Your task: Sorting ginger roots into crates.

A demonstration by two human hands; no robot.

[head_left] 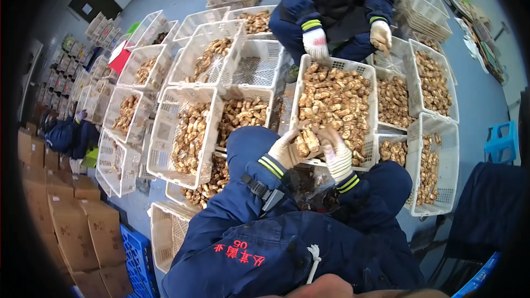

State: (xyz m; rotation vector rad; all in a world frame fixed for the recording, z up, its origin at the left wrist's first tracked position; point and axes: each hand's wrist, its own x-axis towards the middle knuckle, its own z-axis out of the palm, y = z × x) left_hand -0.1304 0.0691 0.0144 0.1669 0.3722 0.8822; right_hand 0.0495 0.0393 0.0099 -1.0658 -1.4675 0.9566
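Observation:
In front of me a white plastic crate (374, 111) is heaped with thick, brown and cream mushrooms (334, 96). My left hand (285, 150), in a pale work glove, curls around a couple of stout mushrooms (307, 142) over the crate's near edge. Close beside them is my right hand (337, 155), in a white glove with a striped back. Its fingers bend inward at the mushrooms' right side, and what they grip is hidden. Both my wrists are close together, above the gap between my knees.
Across the crate sits a co-worker, with one gloved hand (316, 43) at its far rim and the other (381, 36) to the right. White crates of mushrooms (187, 132) stack on both sides. Cardboard boxes (83, 232) stand left, a blue stool (501, 142) right.

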